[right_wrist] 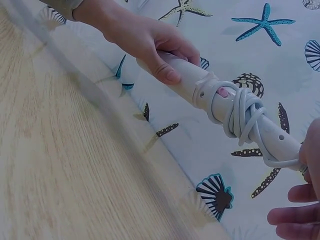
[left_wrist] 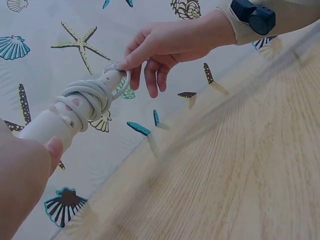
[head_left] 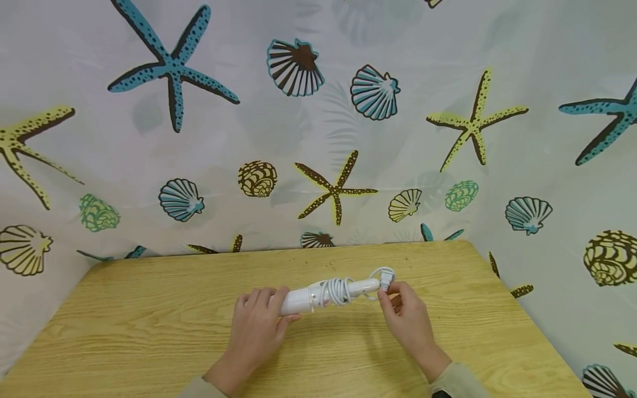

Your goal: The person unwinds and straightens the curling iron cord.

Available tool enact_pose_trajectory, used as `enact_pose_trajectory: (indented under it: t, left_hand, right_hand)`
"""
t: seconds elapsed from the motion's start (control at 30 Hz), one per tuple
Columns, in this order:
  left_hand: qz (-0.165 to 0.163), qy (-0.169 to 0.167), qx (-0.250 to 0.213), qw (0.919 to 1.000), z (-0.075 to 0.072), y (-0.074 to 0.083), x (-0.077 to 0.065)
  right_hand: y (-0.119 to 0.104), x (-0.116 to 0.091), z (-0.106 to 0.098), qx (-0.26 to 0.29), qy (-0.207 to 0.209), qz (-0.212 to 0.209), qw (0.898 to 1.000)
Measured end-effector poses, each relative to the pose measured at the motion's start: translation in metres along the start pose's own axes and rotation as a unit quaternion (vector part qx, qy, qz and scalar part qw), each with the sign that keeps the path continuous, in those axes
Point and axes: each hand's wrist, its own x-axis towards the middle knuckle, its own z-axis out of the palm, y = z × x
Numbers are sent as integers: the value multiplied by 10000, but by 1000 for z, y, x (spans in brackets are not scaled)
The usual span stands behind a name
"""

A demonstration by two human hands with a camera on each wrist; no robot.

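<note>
A white, rod-shaped electric appliance [head_left: 297,302] is held up over the wooden table, tilted slightly up to the right. Its white cord [head_left: 338,291] is wound in several loops around the narrower part. My left hand [head_left: 259,323] grips the thick end, thumb below and fingers over the top. Near the thin end, my right hand [head_left: 409,318] pinches the cord's white plug [head_left: 386,279] between thumb and forefinger. A small pinkish spot [right_wrist: 222,92] shows on the body beside the coils in the right wrist view. The right hand's other fingers are loosely bent.
The wooden table [head_left: 164,331] spreads beneath both hands. Behind it and at its sides hangs a pale curtain [head_left: 224,127] printed with starfish and shells. A dark band with a small device [left_wrist: 255,16] sits on the right wrist.
</note>
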Motion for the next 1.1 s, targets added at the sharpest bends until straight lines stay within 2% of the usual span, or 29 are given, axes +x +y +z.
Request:
enact_pose_trajectory:
  t: [0.3, 0.77, 1.1]
  left_hand:
    - [-8, 96, 28, 10000, 0, 1, 0]
    - [-205, -92, -7, 9997, -1, 4, -1]
    - [-212, 3, 28, 9998, 1, 2, -2]
  right_hand:
    - [-1, -1, 1, 187, 7, 103, 9998]
    - [-1, -2, 3, 380, -146, 153, 9991]
    - [-3, 0, -1, -185, -416, 366, 9983]
